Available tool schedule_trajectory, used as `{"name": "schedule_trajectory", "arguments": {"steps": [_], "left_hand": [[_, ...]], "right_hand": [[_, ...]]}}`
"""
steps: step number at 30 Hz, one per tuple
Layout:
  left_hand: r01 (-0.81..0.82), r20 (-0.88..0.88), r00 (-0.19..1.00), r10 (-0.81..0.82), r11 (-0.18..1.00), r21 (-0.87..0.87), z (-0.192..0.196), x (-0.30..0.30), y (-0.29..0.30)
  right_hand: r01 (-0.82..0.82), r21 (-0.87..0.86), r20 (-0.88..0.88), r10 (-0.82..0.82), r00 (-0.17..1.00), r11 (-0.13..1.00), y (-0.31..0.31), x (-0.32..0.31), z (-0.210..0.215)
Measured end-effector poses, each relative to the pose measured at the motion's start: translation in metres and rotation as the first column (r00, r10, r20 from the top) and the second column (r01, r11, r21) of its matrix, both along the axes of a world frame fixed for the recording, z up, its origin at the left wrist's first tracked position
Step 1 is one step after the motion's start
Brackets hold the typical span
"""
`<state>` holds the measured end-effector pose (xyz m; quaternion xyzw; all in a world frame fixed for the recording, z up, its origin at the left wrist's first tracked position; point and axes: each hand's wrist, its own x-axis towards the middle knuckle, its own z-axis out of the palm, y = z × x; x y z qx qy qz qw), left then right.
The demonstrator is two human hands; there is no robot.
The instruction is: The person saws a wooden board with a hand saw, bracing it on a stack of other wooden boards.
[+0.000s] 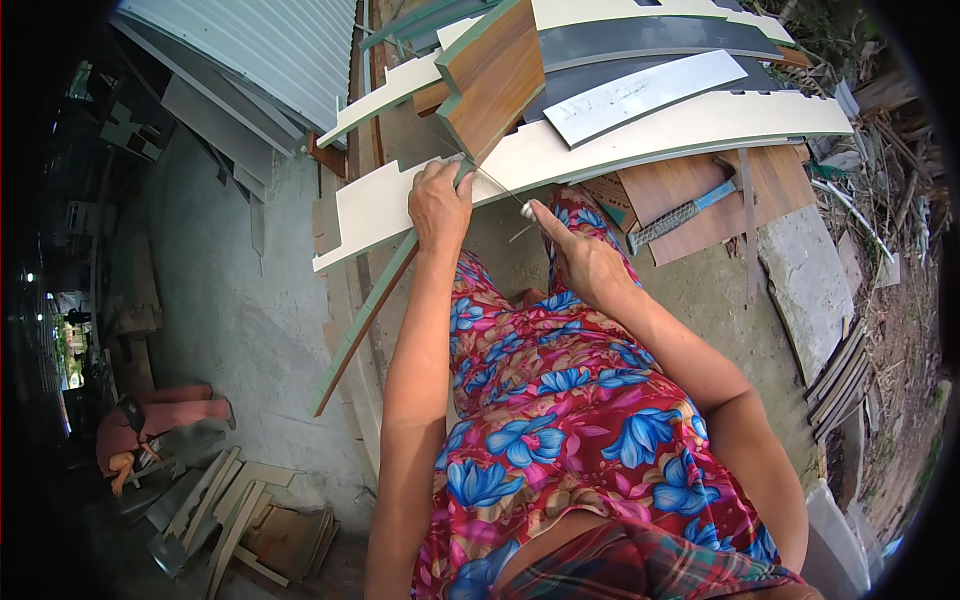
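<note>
My left hand (440, 205) is closed round the upper end of a long narrow strip (367, 320) with a green edge and brown side, which slants down to the left. Its fingers sit beside the lower tip of a wood-grain panel (500, 75) with green edges. My right hand (595, 268) pinches a small white end (527, 210) of a thin dark line, a wire or cord, with the index finger stretched along it. The line runs taut up to my left fingers. Under both lies a long curved cream board (620, 155) with notched ends.
A hammer (685, 212) with a blue and dark handle rests on a brown wood-grain board (765, 195) at right. A white plank (645, 95) lies across the curved boards. Offcuts (240, 520) are piled at lower left, near another person (165, 425) bending down.
</note>
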<state>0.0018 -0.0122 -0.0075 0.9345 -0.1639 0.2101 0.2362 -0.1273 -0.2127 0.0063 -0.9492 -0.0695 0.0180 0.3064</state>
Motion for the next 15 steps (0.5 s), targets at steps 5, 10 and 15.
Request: {"name": "schedule_trajectory", "arguments": {"steps": [5,10,15], "left_hand": [[0.026,-0.010,1.000,-0.026,1.000,-0.016,0.000,-0.002,0.005],[0.023,0.000,1.000,-0.023,1.000,0.012,-0.002,-0.003,0.001],[-0.020,-0.028,0.999,0.019,1.000,-0.020,-0.005,-0.003,0.002]], "right_hand": [[-0.020,-0.079,-0.044,0.017,0.999,0.997,0.000,0.009,0.016],[0.000,-0.079,0.026,0.002,1.000,0.997,0.038,0.068,0.001],[-0.006,-0.049,0.094,0.010,0.996,0.999,0.034,0.061,-0.011]]}}
